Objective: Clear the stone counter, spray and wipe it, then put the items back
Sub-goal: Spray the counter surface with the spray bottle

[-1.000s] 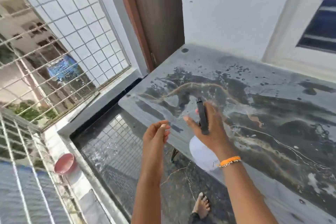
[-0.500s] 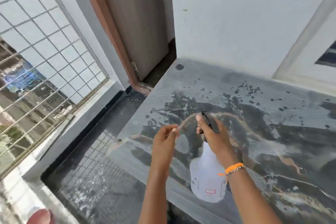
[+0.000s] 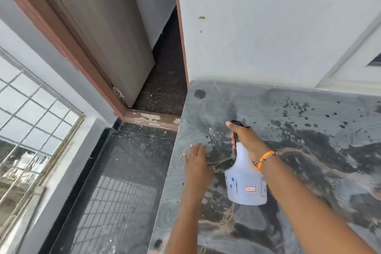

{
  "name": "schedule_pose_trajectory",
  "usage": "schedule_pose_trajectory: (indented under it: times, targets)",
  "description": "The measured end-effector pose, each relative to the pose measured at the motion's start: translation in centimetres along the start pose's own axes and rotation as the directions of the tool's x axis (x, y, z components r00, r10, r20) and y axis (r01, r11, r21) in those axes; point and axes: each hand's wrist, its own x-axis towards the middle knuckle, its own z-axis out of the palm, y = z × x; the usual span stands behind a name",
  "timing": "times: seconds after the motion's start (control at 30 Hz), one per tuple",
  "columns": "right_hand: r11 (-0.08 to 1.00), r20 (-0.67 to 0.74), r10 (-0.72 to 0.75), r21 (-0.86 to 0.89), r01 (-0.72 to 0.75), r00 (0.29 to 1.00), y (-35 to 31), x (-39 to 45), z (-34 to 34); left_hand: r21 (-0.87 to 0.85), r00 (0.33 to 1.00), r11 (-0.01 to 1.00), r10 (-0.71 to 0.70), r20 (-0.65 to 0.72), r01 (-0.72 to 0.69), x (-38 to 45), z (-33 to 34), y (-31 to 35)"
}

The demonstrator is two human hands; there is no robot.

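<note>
The grey stone counter [image 3: 309,150] fills the right half of the head view, wet in dark streaks and spotted with droplets. My right hand [image 3: 245,138] grips the black trigger head of a white spray bottle [image 3: 244,183], held over the counter's left part with the nozzle pointing toward the far corner. My left hand [image 3: 196,161] hovers flat over the counter's left edge beside the bottle, fingers straight, holding nothing. Whether it touches the stone I cannot tell.
A white wall [image 3: 257,27] backs the counter, with a window frame [image 3: 360,62] at right. Left of the counter's end are a brown-framed door [image 3: 107,33] standing ajar, dark floor tiles [image 3: 127,171] and a metal window grille [image 3: 31,119].
The view swung right and down toward the counter's far left corner. My right hand carried the spray bottle further over the stone. My left hand's fingers went from pinched together to flat.
</note>
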Motion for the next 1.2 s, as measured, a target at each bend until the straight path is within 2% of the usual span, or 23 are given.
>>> schedule_pose_trajectory:
  times: [0.1,0.27,0.4,0.63,0.7,0.83,0.97,1.07,1.2]
  targets:
    - [0.996,0.003,0.09,0.004,-0.09,0.996,0.2,0.8,-0.2,-0.021,0.998,0.997,0.069,0.014,-0.069,0.7,0.2,-0.1]
    - [0.958,0.024,0.154,0.239,-0.156,0.988,0.1,-0.4,-3.1,-0.072,0.984,0.985,0.164,0.068,-0.159,1.9,1.4,1.6]
    - [0.961,-0.059,0.157,0.238,-0.138,0.986,0.1,-1.3,-7.1,-0.12,0.964,0.963,0.253,0.078,-0.243,2.3,3.3,3.9]
    - [0.988,-0.254,0.073,0.148,-0.036,0.965,-0.1,-0.6,-11.9,-0.109,0.905,0.939,0.342,0.252,-0.325,1.4,6.4,8.5]
    - [0.986,-0.256,0.081,0.163,-0.039,0.963,0.0,-0.3,-13.0,-0.091,0.891,0.935,0.355,0.282,-0.344,1.2,7.0,9.6]
    - [0.967,-0.175,0.156,0.228,-0.114,0.972,0.4,-1.2,-15.6,-0.063,0.874,0.924,0.379,0.305,-0.378,0.5,8.3,11.6]
    - [0.961,-0.158,0.205,0.22,-0.168,0.966,1.3,-2.9,-21.1,-0.056,0.862,0.926,0.368,0.349,-0.373,-0.5,10.5,14.6]
    - [0.966,-0.214,0.167,0.229,-0.117,0.962,2.3,-3.8,-26.5,-0.019,0.827,0.92,0.362,0.429,-0.392,-1.8,12.6,17.9]
    - [0.967,-0.231,0.087,0.254,-0.026,0.969,2.8,-3.6,-31.9,0.034,0.815,0.922,0.323,0.481,-0.386,-3.8,16.0,23.1]
